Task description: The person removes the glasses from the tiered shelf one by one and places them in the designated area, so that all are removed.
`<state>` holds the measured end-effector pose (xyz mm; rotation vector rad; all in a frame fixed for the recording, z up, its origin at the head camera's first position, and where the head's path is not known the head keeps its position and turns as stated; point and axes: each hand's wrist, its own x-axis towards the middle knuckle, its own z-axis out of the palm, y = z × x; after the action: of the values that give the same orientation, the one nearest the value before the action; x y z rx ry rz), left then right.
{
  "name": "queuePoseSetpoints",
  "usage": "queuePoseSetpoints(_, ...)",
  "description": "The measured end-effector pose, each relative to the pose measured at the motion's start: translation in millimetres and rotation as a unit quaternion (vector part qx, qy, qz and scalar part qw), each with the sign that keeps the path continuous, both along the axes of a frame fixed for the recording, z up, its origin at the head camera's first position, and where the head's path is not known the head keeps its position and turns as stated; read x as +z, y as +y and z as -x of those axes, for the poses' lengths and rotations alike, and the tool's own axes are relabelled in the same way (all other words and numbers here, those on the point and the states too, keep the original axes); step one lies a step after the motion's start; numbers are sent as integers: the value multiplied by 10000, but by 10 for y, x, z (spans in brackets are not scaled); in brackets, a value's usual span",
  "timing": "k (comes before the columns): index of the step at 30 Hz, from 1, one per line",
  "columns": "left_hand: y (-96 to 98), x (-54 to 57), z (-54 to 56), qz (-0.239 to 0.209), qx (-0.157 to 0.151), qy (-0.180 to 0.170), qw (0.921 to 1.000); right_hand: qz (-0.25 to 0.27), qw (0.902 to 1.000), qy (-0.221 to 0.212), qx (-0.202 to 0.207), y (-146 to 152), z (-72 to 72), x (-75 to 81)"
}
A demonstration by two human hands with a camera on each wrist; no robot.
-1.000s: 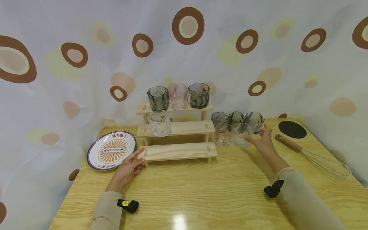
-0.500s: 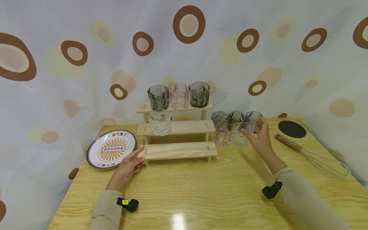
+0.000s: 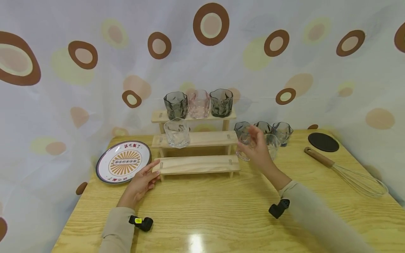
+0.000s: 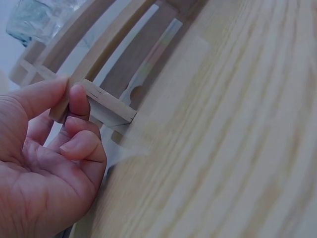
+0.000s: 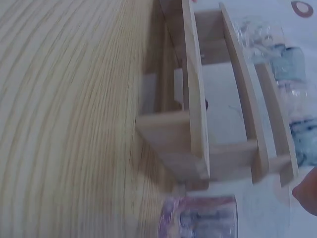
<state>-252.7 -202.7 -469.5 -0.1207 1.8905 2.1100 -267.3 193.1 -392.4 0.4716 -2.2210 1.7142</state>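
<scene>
My left hand (image 3: 142,182) pinches the left end of the lowest step of a three-tier wooden stand (image 3: 196,166) between thumb and fingers; the left wrist view shows this grip close up. My right hand (image 3: 257,149) is over a pinkish glass (image 3: 242,154) at the stand's right side, thumb and fingers spread apart. It partly hides that glass and a clear glass (image 3: 274,143). Only a fingertip (image 5: 306,193) shows in the right wrist view. A clear glass (image 3: 177,133) stands on the middle step's left end. Two grey glasses and a pink glass (image 3: 199,105) line the top step.
Behind the right hand stand blue-grey glasses (image 3: 282,133) and a darker one. A patterned plate (image 3: 123,162) lies left of the stand. Toward the right lie a black round mat (image 3: 323,142) and a whisk (image 3: 345,170) with a wooden handle.
My right hand has drawn back from the clear glass and moved left to the pinkish glass. The left hand keeps its grip on the stand.
</scene>
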Motion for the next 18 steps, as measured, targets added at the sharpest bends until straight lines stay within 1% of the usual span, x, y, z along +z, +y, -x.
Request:
queuePoseSetpoints(2,4,2,0,10,-58,27,10000,-16,9997,33,231,-122,16,-13)
queuePoseSetpoints(5,13,11,11,-39,-127,79,9999,-7,9989,0,462,-278,47,-32)
queuePoseSetpoints(8,9,22,16,-101,-150,71,9998,135,9972,-170,722,-425,88,-28)
queuePoseSetpoints(12,-4,43,7,-153,-20,-7,9999,266,9935,-432,1022,-607,164,11)
queuePoseSetpoints(18,-8,67,1,-166,-42,-76,9998,110,9873,-711,1416,-862,274,84)
